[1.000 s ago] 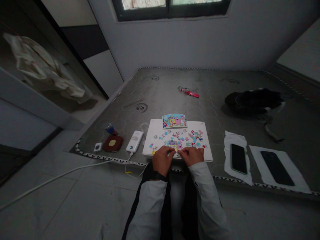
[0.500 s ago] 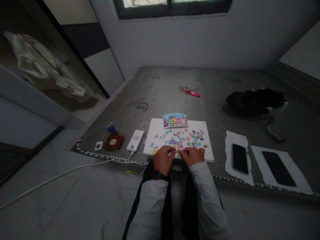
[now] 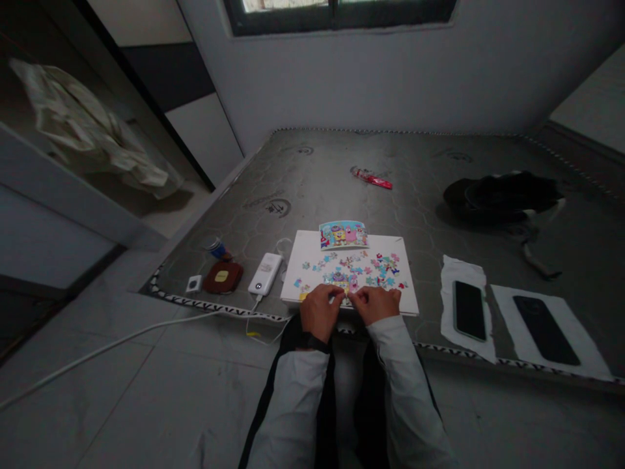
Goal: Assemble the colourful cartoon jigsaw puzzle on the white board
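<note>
Almost nothing has moved since a moment ago: both hands stay at the near edge of the white board, and only the camera has shifted a tiny bit.

Seen from the head camera, the left hand (image 3: 319, 311) and the right hand (image 3: 375, 304) sit side by side, with their fingertips meeting over the puzzle pieces (image 3: 352, 270). The fingers of each hand are pinched together, but it is too dark and small to tell if they hold a piece. The colourful pieces lie spread on the white board (image 3: 312, 251), which rests on the grey mattress (image 3: 332, 189). A cartoon picture card (image 3: 343, 234) sits at the far edge of the board.

Left of the board lie a white power bank (image 3: 265, 274), a brown round case (image 3: 222, 277) and a small white plug (image 3: 194, 284). To the right, two dark phones (image 3: 469, 310) rest on white cloths. Farther back are a red wrapper (image 3: 372, 178) and a black bundle (image 3: 498, 195).
</note>
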Demonstrator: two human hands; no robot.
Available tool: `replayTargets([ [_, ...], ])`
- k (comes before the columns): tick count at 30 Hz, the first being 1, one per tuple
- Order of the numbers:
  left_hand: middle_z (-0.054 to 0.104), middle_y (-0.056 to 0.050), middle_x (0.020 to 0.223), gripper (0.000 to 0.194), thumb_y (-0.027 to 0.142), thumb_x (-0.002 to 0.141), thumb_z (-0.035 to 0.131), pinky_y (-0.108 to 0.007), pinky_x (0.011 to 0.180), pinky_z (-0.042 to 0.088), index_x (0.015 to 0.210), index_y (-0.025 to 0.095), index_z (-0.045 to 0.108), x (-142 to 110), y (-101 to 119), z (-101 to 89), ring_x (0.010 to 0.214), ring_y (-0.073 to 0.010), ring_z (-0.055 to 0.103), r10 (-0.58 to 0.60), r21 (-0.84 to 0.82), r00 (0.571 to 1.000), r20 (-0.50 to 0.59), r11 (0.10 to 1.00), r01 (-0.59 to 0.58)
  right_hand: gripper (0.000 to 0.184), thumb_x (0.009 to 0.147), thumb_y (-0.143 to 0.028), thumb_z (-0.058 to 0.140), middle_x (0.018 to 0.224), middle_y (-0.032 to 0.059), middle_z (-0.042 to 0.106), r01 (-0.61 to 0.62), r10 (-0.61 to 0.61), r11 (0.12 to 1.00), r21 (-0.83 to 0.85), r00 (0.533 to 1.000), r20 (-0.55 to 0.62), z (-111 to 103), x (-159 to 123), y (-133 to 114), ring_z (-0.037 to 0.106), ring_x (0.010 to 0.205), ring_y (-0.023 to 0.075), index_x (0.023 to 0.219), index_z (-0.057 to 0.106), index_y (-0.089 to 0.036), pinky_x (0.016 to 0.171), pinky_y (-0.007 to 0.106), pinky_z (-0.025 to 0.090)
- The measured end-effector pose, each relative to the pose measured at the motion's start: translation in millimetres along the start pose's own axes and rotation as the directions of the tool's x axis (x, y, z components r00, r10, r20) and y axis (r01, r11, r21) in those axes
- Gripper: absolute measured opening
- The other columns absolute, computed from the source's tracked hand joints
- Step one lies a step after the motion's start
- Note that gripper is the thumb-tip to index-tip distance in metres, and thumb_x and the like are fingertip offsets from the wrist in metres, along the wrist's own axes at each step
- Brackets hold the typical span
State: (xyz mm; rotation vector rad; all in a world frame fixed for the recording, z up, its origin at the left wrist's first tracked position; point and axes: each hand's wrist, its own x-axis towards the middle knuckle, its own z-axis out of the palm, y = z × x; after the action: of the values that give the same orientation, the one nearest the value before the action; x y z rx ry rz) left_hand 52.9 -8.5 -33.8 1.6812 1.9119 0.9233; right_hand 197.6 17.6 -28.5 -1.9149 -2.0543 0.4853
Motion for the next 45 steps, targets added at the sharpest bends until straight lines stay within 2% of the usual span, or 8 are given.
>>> replayTargets([
  [12,0.074,-0.001,0.094,0.008,0.027,0.083,0.069,-0.028,0.081,0.047,0.088,0.023,0.074,-0.3,3.8,-1.7,0.089,-0.0157,0.067,-0.017,0.015,1.000,0.005,1.000,0.017,0.047,0.089,-0.058,0.047,0.062,-0.0003,0.066,0.057,-0.055,0.998,0.022,0.996,-0.072,8.1,0.1,7.7,0.057,0.067,0.0171,0.065,0.063,-0.021,0.076,0.035,0.021],
  [17,0.074,0.000,0.094,0.007,0.026,0.083,0.069,-0.028,0.082,0.047,0.089,0.024,0.073,-0.8,1.7,-0.1,0.089,-0.0150,0.067,-0.007,0.014,1.000,-0.004,1.000,0.007,0.050,0.090,-0.061,0.043,0.064,-0.0003,0.066,-0.014,0.034,0.994,0.109,0.982,-0.184,6.4,1.8,15.4,0.057,0.067,0.0168,0.069,0.066,-0.021,0.077,0.034,0.022],
  [21,0.074,0.000,0.095,0.007,0.025,0.083,0.069,-0.028,0.083,0.048,0.088,0.024,0.073,-0.4,2.2,1.0,0.090,-0.0149,0.066,-0.013,0.003,1.000,0.001,1.000,0.013,0.048,0.090,-0.060,0.043,0.068,0.0004,0.066,-0.101,0.124,0.990,0.096,0.954,-0.273,-1.1,4.2,27.9,0.054,0.070,0.0174,0.073,0.066,-0.021,0.079,0.035,0.021],
  [24,0.073,0.000,0.093,0.006,0.024,0.083,0.069,-0.028,0.084,0.048,0.087,0.023,0.073,1.0,3.8,-0.3,0.089,-0.0147,0.066,-0.007,-0.028,0.999,-0.035,1.000,0.006,0.046,0.090,-0.059,0.043,0.070,-0.0002,0.065,-0.144,0.171,0.984,0.108,0.934,-0.313,-6.0,5.1,36.9,0.053,0.071,0.0171,0.078,0.067,-0.021,0.080,0.035,0.021],
  [31,0.072,-0.002,0.097,0.014,0.025,0.090,0.058,-0.028,0.084,0.048,0.094,0.023,0.071,3.3,1.9,-8.1,0.092,-0.0164,0.065,-0.044,-0.040,0.984,-0.173,0.999,0.037,0.045,0.089,-0.058,0.046,0.066,-0.0007,0.064,-0.184,0.222,0.973,0.138,0.912,-0.346,-9.6,4.4,44.2,0.054,0.070,0.0171,0.075,0.066,-0.021,0.082,0.035,0.021],
  [39,0.072,-0.003,0.099,0.014,0.025,0.090,0.058,-0.029,0.085,0.048,0.096,0.022,0.070,-3.6,1.7,-8.6,0.094,-0.0169,0.065,-0.036,-0.016,0.984,-0.176,0.999,0.033,0.045,0.090,-0.056,0.043,0.071,-0.0001,0.066,-0.161,0.188,0.981,0.105,0.919,-0.346,-5.6,-1.0,40.4,0.053,0.073,0.0166,0.077,0.066,-0.021,0.081,0.035,0.021],
  [45,0.072,-0.002,0.099,0.014,0.025,0.089,0.059,-0.029,0.086,0.047,0.096,0.023,0.071,-10.6,-1.1,-9.5,0.095,-0.0169,0.065,-0.024,-0.023,0.983,-0.185,1.000,0.020,0.050,0.091,-0.058,0.040,0.070,0.0009,0.066,-0.161,0.185,0.982,0.095,0.907,-0.378,-4.3,-11.0,39.1,0.053,0.073,0.0172,0.077,0.068,-0.020,0.080,0.034,0.022],
])
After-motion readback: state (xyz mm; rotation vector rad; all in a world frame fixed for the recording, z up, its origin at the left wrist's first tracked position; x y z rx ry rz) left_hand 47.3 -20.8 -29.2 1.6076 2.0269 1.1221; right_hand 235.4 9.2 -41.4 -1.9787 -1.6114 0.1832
